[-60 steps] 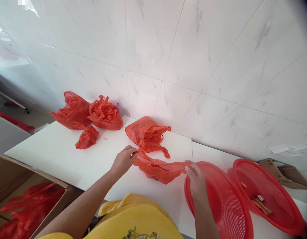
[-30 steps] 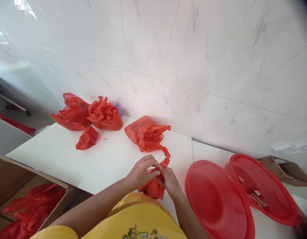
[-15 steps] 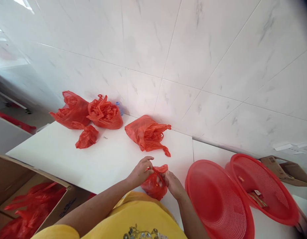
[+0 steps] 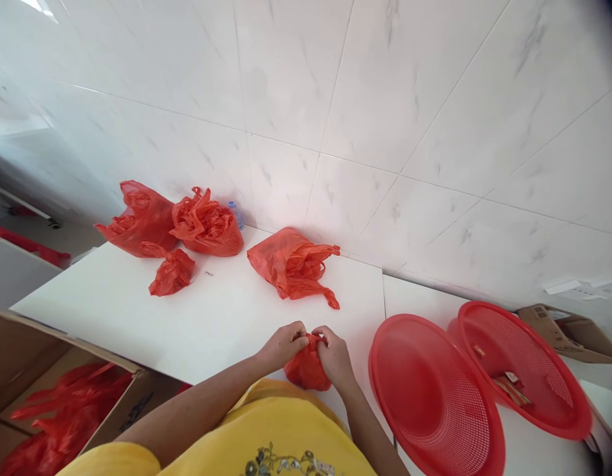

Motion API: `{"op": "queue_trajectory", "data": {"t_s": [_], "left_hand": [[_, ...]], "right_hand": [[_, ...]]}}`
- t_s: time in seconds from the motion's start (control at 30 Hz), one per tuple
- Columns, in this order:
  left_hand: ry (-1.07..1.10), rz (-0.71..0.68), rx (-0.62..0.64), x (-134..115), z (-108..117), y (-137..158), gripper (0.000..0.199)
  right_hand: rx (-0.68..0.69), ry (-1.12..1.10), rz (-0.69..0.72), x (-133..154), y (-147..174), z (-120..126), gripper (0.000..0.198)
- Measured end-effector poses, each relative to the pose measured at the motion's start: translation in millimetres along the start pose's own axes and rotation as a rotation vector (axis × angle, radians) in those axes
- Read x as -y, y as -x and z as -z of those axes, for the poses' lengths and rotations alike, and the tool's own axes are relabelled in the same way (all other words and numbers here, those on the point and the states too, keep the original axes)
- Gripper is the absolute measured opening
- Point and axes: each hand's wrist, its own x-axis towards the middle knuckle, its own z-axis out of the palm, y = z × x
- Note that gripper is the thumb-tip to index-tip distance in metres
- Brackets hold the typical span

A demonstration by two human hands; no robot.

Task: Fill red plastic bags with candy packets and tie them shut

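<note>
A small filled red plastic bag (image 4: 307,367) rests at the front edge of the white table (image 4: 221,324), close to my yellow shirt. My left hand (image 4: 287,345) pinches the top of this bag from the left. From the right, my right hand (image 4: 332,354) grips the gathered top, its fingers curled. The two hands are close together over the bag's mouth, and what is inside cannot be seen. Beyond them lies another red plastic bag (image 4: 271,261) with its handles pointing right.
Full red bags (image 4: 154,221) (image 4: 209,228) and a small tied bag (image 4: 172,272) stand at the back left, near a plastic bottle (image 4: 236,215). A cardboard box (image 4: 122,396) with red bags is at lower left. Red baskets (image 4: 410,370) (image 4: 529,370) and a small carton (image 4: 573,334) stand right.
Both hands have drawn together over the small bag. Its mouth, earlier spread between them, is now gathered. The view has shifted slightly.
</note>
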Motion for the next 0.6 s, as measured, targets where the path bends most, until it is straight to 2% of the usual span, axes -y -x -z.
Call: {"op": "queue_trajectory", "data": {"t_s": [0.07, 0.17, 0.27, 0.43, 0.5, 0.6], "left_hand": [[-0.023, 0.006, -0.006, 1.6, 1.6, 0.1, 0.010], [-0.036, 0.011, -0.017, 4.8, 4.3, 0.3, 0.010], [-0.045, -0.035, -0.024, 5.8, 6.9, 0.6, 0.010], [-0.095, -0.239, -0.038, 9.8, 17.3, -0.1, 0.011], [-0.135, -0.239, -0.003, 18.1, 25.3, 0.5, 0.012], [-0.229, -0.151, 0.074, 36.7, 38.9, 4.7, 0.008]], "right_hand": [[0.051, -0.175, -0.011, 1.5, 0.4, -0.3, 0.028], [0.129, -0.497, -0.105, 3.3, 2.4, 2.1, 0.023], [0.117, -0.683, -0.128, 4.5, 3.5, 4.2, 0.019], [-0.112, -0.588, -0.062, 2.0, -0.9, 7.6, 0.017], [-0.219, -0.457, -0.068, -6.0, -3.6, 10.9, 0.018], [-0.342, -0.258, -0.095, -29.8, -5.2, 15.1, 0.018]]}}
